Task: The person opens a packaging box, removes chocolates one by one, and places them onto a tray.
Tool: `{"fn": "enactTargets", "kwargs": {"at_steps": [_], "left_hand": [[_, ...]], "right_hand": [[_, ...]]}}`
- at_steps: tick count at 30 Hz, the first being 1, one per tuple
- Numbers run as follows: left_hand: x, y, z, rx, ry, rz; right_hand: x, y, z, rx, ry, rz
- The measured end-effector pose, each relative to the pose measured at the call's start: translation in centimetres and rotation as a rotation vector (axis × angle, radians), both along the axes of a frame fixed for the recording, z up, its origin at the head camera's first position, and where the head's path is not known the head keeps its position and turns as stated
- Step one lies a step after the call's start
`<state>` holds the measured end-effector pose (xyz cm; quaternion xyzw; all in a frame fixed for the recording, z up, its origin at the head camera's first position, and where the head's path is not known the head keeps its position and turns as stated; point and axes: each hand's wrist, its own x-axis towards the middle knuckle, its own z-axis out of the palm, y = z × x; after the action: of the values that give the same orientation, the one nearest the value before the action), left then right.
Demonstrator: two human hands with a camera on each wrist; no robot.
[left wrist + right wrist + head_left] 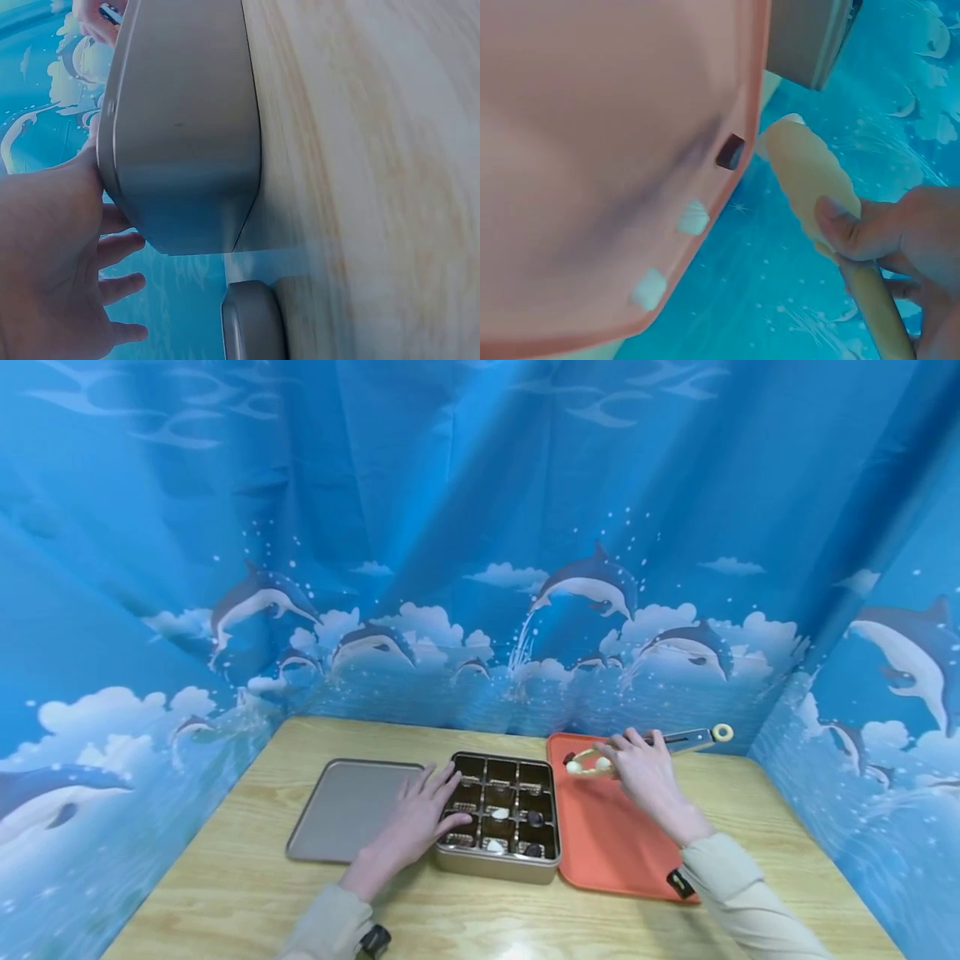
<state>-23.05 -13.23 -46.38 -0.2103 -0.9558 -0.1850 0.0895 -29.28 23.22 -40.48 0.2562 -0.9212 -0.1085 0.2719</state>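
My right hand (645, 777) grips food tongs (678, 739) with cream-coloured ends, over the far part of the red tray (615, 835). A small white piece (762, 145) shows at the tongs' tip in the right wrist view, raised off the tray. On the tray below lie a dark piece (730, 151) and two white pieces, one of them a faceted lump (693, 217). My left hand (416, 818) rests at the left rim of a metal box (498, 864), fingers straight and spread. Inside its divided compartments sit white pieces (500, 813) and dark pieces (534, 818).
A flat grey metal lid (352, 810) lies on the wooden table (247, 877), left of the box and partly under my left forearm. The red tray stands close against the box's right side. A blue dolphin-print curtain (450, 568) encloses the table behind and at the sides.
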Motion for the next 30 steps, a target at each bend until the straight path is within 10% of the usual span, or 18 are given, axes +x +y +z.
{"fn": "enactTargets", "kwargs": {"at_steps": [16,30], "left_hand": [[0.2,0.1,0.1,-0.015,0.007,0.014],[0.2,0.2,-0.1,-0.029,0.008,0.019]], "right_hand": [[-0.4,-0.9,-1.6,0.045,-0.148,-0.093],[0.9,-1.0,0.0,-0.101,0.028,0.043]]}}
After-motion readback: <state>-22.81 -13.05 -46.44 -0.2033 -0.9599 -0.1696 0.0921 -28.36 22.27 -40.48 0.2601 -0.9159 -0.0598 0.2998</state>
